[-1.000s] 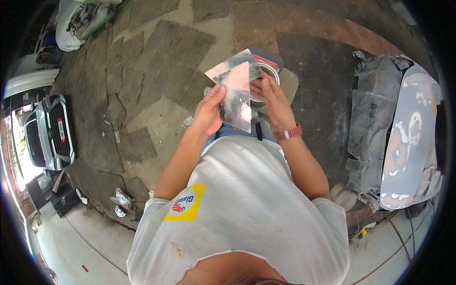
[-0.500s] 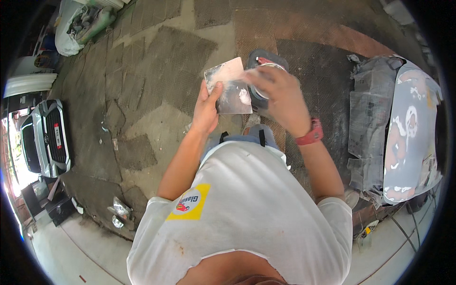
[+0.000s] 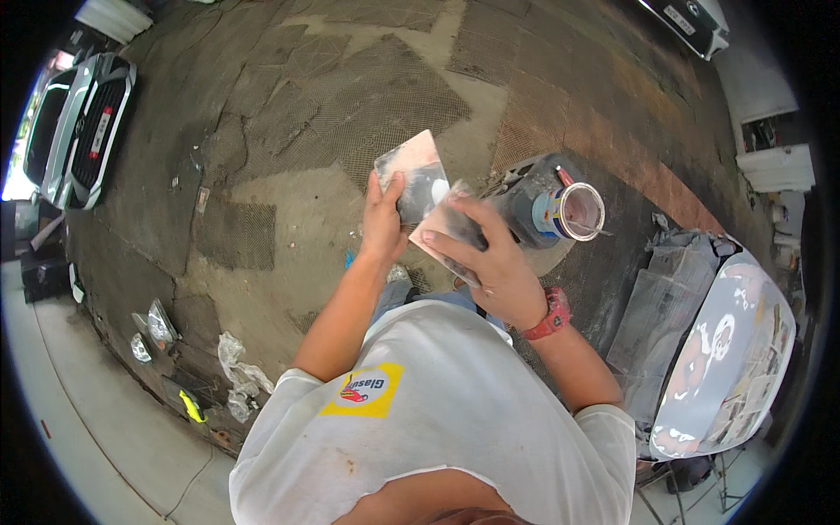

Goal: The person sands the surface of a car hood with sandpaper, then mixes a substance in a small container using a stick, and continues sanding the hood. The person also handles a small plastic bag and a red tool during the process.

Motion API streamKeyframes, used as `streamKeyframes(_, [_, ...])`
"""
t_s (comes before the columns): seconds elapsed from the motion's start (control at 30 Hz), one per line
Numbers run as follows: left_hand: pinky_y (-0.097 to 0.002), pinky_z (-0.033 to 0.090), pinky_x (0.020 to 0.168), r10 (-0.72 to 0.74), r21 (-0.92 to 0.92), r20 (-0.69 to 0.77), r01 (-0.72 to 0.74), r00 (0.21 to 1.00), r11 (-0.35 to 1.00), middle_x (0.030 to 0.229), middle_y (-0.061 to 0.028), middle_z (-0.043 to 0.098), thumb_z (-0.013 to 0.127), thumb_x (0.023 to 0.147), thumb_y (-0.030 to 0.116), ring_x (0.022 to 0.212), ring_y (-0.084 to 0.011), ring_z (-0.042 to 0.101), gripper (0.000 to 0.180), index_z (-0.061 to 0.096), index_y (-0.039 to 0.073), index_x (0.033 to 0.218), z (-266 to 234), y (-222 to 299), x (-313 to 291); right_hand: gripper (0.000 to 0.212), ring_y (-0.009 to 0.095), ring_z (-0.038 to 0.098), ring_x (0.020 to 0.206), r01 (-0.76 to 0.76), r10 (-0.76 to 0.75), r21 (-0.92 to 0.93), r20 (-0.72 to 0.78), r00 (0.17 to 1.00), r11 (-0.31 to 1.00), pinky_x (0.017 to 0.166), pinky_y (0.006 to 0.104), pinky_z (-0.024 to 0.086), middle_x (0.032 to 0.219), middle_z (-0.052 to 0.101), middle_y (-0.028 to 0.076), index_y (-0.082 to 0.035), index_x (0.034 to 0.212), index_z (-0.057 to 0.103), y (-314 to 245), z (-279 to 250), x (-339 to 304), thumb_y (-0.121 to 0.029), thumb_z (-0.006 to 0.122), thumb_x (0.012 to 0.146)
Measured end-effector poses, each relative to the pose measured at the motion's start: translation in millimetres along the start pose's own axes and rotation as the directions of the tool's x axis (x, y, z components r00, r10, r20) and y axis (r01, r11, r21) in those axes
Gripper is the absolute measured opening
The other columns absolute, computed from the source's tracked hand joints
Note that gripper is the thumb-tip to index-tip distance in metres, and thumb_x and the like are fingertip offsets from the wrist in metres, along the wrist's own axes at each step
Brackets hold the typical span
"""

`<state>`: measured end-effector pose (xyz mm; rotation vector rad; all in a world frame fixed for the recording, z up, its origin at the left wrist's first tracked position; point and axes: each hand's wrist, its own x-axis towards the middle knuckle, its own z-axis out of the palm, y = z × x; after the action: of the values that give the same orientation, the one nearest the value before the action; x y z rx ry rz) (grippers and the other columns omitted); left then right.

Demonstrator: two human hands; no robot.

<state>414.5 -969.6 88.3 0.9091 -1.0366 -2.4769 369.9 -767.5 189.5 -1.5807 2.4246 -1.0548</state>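
My left hand (image 3: pixel 382 214) grips a flat, roughly square putty spreader (image 3: pixel 418 163) by its near edge, thumb on top. Its face is pinkish at the far end and dark grey toward the middle, with a white dab of putty (image 3: pixel 440 190) near its right side. In my right hand (image 3: pixel 500 267) is a second flat spreader (image 3: pixel 444 241), pink and grey, with fingers spread across its face. The two spreaders meet or overlap near the white dab; whether they touch is unclear. Right of my hands stands an open round can (image 3: pixel 581 213), its inside pinkish, with a thin stick across the rim.
The can is on a dark stand (image 3: pixel 518 214), beside a red-handled object (image 3: pixel 564 176). At right lies a grey car panel (image 3: pixel 713 350) with sanded patches, next to paper-covered masking (image 3: pixel 652 306). A car (image 3: pixel 83 131) stands at far left. Crumpled plastic (image 3: pixel 241 372) lies on the floor.
My view has turned, so the can now shows fully on the right. My right hand has come down and nearer, and a second spreader shows in it. My left hand still holds its spreader.
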Motion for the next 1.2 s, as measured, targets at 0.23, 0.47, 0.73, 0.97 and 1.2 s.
streamKeyframes(0.23, [-0.0383,0.05,0.107,-0.068,-0.008,0.204,0.071,0.977,0.997,0.139,-0.0078,0.061,0.064,0.105,0.021,0.127,-0.0181,0.059,0.049,0.046,0.006,0.149,-51.7,32.0,-14.1,0.07,0.04,0.051,0.139,-0.406,0.445,-0.214,0.188,0.875,0.889,0.102,0.0486,0.054,0.15,0.047,0.022,-0.017,0.156,0.042,10.6,52.1,13.0,0.004,0.059,0.091])
streamKeyframes(0.47, [-0.0391,0.041,0.115,0.041,0.0,0.107,-0.041,0.993,0.999,0.151,-0.0128,0.053,0.064,0.105,0.026,0.134,-0.0221,0.053,0.073,0.026,0.007,0.164,-68.7,44.1,1.8,0.061,0.026,0.063,0.123,-0.374,0.518,0.787,0.082,0.851,0.49,0.1,0.0416,0.055,0.142,0.057,0.01,-0.006,0.155,0.04,-27.1,77.5,29.5,0.002,0.059,0.097])
streamKeyframes(0.73, [-0.037,0.036,0.117,0.163,0.237,0.191,-0.207,0.968,0.949,0.153,-0.017,0.049,0.061,0.108,0.032,0.136,-0.0223,0.048,0.073,0.025,-0.002,0.162,-40.3,46.1,-4.7,0.057,0.036,0.065,0.111,-0.405,0.399,-0.02,-0.144,0.906,0.914,0.095,0.0462,0.054,0.124,0.065,0.014,-0.018,0.142,0.061,-24.5,47.5,14.8,0.003,0.058,0.088])
streamKeyframes(0.97, [-0.0421,0.041,0.115,0.202,0.337,0.101,-0.225,0.974,0.914,0.152,-0.0169,0.049,0.065,0.105,0.028,0.136,-0.0277,0.051,0.072,0.028,-0.001,0.16,-37.4,11.3,7.5,0.053,0.027,0.05,0.14,-0.125,0.175,-0.463,0.066,0.982,0.877,0.122,0.0695,0.024,0.137,0.06,0.001,-0.033,0.132,0.068,-7.3,55.6,-2.5,-0.008,0.061,0.087])
streamKeyframes(1.2, [-0.0431,0.053,0.104,-0.026,0.2,0.122,0.001,0.992,0.98,0.141,-0.0152,0.058,0.066,0.104,0.028,0.123,-0.0282,0.062,0.058,0.041,0.003,0.151,6.1,-7.7,25.0,0.06,0.035,0.055,0.135,-0.064,0.045,-0.111,-0.164,0.985,0.992,0.116,0.0629,0.04,0.14,0.053,0.01,-0.034,0.144,0.057,17.3,12.4,-16.1,-0.007,0.06,0.091])
